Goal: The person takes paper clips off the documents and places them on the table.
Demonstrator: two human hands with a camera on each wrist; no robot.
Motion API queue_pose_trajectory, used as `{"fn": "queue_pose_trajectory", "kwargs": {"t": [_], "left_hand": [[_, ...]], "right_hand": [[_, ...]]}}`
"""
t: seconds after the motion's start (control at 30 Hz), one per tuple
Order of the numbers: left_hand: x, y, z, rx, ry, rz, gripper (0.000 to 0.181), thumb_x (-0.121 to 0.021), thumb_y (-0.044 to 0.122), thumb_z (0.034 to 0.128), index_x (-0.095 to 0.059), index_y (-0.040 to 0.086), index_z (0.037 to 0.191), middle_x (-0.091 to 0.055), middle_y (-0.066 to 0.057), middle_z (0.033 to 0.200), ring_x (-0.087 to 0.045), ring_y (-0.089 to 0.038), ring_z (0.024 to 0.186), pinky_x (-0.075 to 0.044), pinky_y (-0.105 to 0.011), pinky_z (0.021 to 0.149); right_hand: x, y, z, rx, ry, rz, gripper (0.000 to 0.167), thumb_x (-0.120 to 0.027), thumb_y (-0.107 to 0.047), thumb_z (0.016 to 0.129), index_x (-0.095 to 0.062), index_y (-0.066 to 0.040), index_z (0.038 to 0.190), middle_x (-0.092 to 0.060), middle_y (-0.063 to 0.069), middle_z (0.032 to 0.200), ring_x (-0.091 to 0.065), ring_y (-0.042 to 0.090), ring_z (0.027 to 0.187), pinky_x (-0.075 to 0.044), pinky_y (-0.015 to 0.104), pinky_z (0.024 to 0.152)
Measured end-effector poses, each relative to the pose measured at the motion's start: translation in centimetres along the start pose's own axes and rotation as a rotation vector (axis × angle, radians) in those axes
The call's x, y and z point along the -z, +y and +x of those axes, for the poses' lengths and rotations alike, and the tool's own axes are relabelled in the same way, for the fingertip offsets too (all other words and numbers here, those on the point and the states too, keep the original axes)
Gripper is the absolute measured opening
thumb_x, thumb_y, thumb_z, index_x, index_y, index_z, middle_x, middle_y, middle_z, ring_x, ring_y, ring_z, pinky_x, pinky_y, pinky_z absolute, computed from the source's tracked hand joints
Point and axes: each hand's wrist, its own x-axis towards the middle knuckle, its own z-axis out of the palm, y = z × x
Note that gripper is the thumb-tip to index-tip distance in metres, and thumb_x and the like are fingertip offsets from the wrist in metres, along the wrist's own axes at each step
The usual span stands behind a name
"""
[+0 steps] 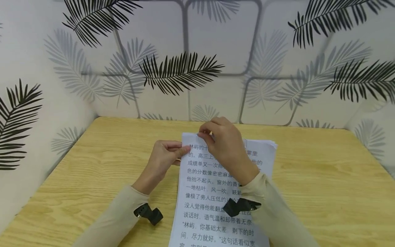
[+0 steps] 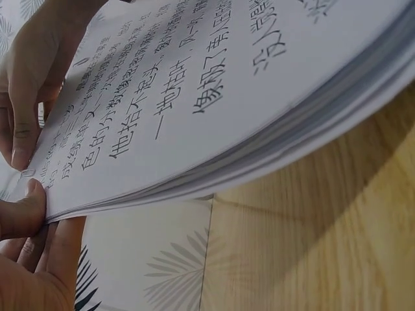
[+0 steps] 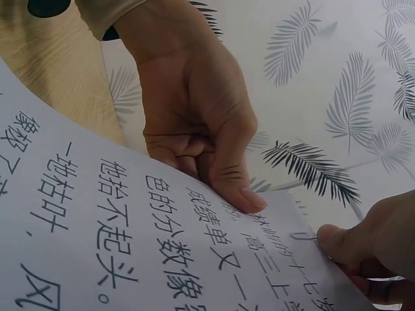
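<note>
A thick stack of printed paper [image 1: 213, 206] has its upper part raised in the left wrist view. My left hand [image 1: 162, 157] grips its upper left edge, thumb [image 3: 249, 199] on the printed face and fingers [image 2: 61, 246] behind. At the top edge, near the left corner, my right hand [image 1: 226, 147] pinches a small clip [image 3: 303, 236] between thumb and finger; the clip lies over the paper's edge. A second clip [image 1: 246, 142] sits on the top edge further right, partly behind the right hand. The right hand and forearm cover some of the text.
The stack is over a light wood-grain table [image 1: 321, 181]. Behind the table's far edge stands a pale backdrop [image 1: 216, 41] with dark and grey leaf patterns. Black devices [image 1: 149, 213] are strapped on both sleeved wrists.
</note>
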Motion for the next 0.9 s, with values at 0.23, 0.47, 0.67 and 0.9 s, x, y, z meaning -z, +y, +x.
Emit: {"fn": "queue_pose_trajectory", "kwargs": {"t": [0.23, 0.47, 0.67, 0.9], "left_hand": [[-0.17, -0.02, -0.47, -0.011, 0.004, 0.06, 0.018, -0.069, 0.004, 0.0884, -0.071, -0.009, 0.101, -0.073, -0.015, 0.083, -0.067, -0.014, 0.065, -0.055, -0.024, 0.056], [-0.62, -0.08, -0.73, -0.071, 0.008, 0.11, 0.016, -0.072, 0.002, 0.0856, -0.072, -0.008, 0.098, -0.072, -0.018, 0.083, -0.068, -0.015, 0.065, -0.056, -0.025, 0.056], [-0.7, -0.18, -0.92, -0.163, 0.028, 0.137, 0.014, -0.072, 0.003, 0.0855, -0.073, -0.008, 0.094, -0.072, -0.018, 0.079, -0.068, -0.015, 0.062, -0.055, -0.023, 0.055], [-0.53, 0.09, -0.69, -0.162, 0.08, 0.115, 0.014, -0.073, 0.003, 0.0849, -0.074, -0.008, 0.094, -0.072, -0.018, 0.078, -0.066, -0.013, 0.059, -0.054, -0.022, 0.054]], "right_hand": [[-0.79, -0.3, -0.15, 0.029, 0.008, -0.024, 0.005, -0.074, -0.004, 0.085, -0.069, -0.004, 0.086, -0.064, 0.003, 0.085, -0.057, 0.021, 0.079, -0.051, 0.029, 0.067], [-0.71, -0.54, -0.24, -0.087, -0.1, 0.013, 0.013, -0.072, 0.001, 0.084, -0.06, -0.004, 0.083, -0.058, 0.005, 0.082, -0.052, 0.02, 0.075, -0.047, 0.03, 0.065], [-0.94, -0.85, -0.23, -0.134, -0.128, 0.074, 0.021, -0.064, 0.012, 0.082, -0.052, -0.005, 0.081, -0.05, 0.006, 0.079, -0.047, 0.021, 0.075, -0.042, 0.03, 0.064], [-0.72, -0.71, 0.06, -0.168, -0.035, 0.178, 0.021, -0.058, 0.018, 0.081, -0.051, -0.002, 0.083, -0.052, 0.009, 0.08, -0.049, 0.022, 0.074, -0.042, 0.029, 0.064]]}}
